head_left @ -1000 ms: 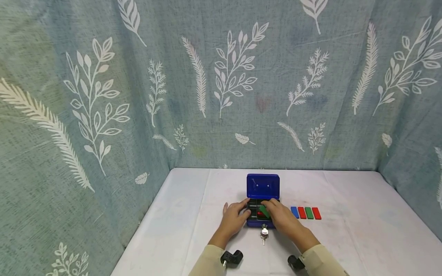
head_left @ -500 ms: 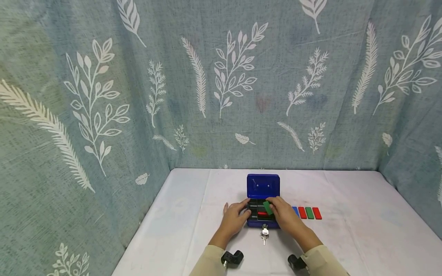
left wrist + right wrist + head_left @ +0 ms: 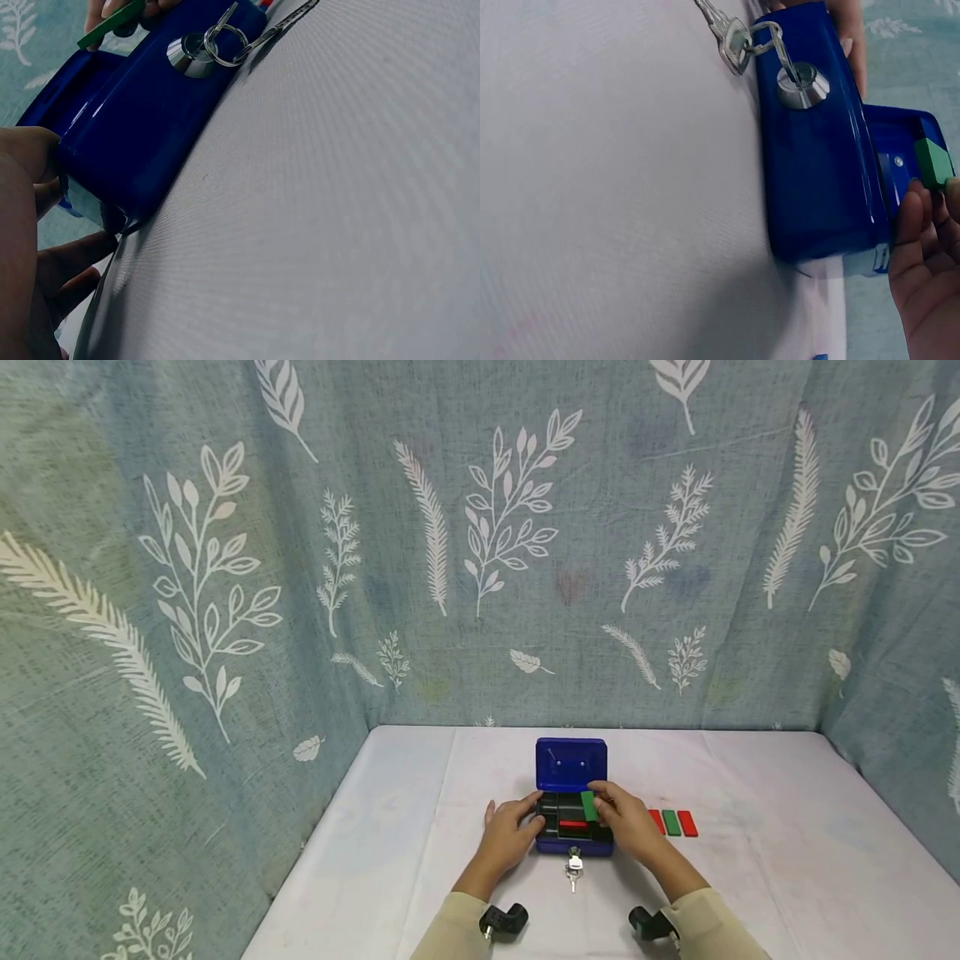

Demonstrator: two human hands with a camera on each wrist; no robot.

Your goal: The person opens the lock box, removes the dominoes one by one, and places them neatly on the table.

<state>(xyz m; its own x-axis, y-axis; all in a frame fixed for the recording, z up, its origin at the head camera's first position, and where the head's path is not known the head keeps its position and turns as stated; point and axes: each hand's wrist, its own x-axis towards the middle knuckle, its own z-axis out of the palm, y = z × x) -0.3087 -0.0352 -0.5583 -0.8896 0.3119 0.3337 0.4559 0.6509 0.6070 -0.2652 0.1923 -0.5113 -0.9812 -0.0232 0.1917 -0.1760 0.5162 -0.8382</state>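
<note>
A blue cash box (image 3: 551,846) stands with its lid (image 3: 572,764) raised, keys (image 3: 574,868) hanging from the front lock. Inside is a black compartment tray (image 3: 550,807); a red block (image 3: 573,823) lies in its middle part. My left hand (image 3: 508,839) holds the box's left side, thumb over the rim and some fingers spread outside. Between thumb and fingers, my right hand (image 3: 628,822) pinches a green block (image 3: 588,806) above the right part of the tray. In the right wrist view this block (image 3: 933,163) appears in front of the lid.
Right of the box, a red block (image 3: 656,821), a green block (image 3: 671,823) and another red block (image 3: 687,823) lie in a row on the white tablecloth (image 3: 765,860). A leaf-patterned curtain (image 3: 570,693) hangs behind the table.
My right hand has moved the green block to the right over the tray and turned it more upright. That hand now hides the blue block in the row. My left hand has stayed put.
</note>
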